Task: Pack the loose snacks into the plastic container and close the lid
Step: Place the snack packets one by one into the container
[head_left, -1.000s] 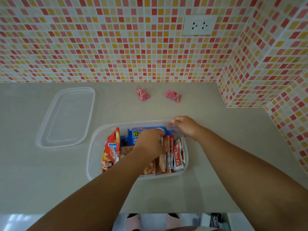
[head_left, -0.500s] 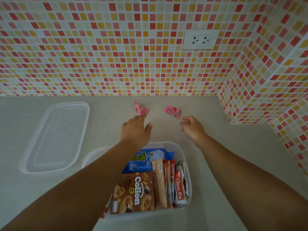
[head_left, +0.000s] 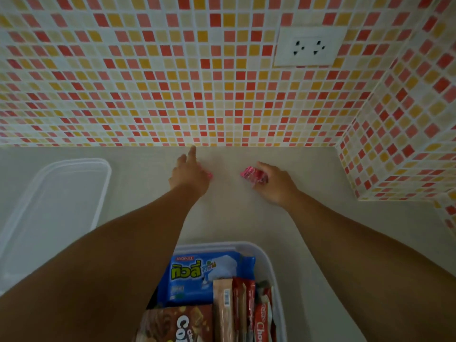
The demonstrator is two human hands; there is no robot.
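Two small pink snack packets lie on the counter near the tiled wall. My left hand point(head_left: 190, 175) lies over the left pink packet point(head_left: 209, 175), index finger stretched out; only the packet's edge shows by the thumb. My right hand point(head_left: 274, 185) pinches the right pink packet point(head_left: 250, 174) between thumb and fingers. The clear plastic container point(head_left: 269, 257) sits at the bottom centre, holding a blue packet point(head_left: 204, 275), a brown Collon box point(head_left: 182, 324) and upright Choco Pie packs point(head_left: 262, 324). Its clear lid point(head_left: 81, 166) lies apart at the left. My left forearm hides the container's left part.
The mosaic tile wall point(head_left: 172, 95) runs along the back, with a white socket point(head_left: 308, 46). A tiled corner point(head_left: 394, 144) juts out at the right, close to my right hand. The grey counter point(head_left: 229, 218) lies between the hands and the container.
Both hands left the container and reached forward to the two pink packets. The left hand now covers one and the right hand has taken hold of the other. The view tilted toward the wall.
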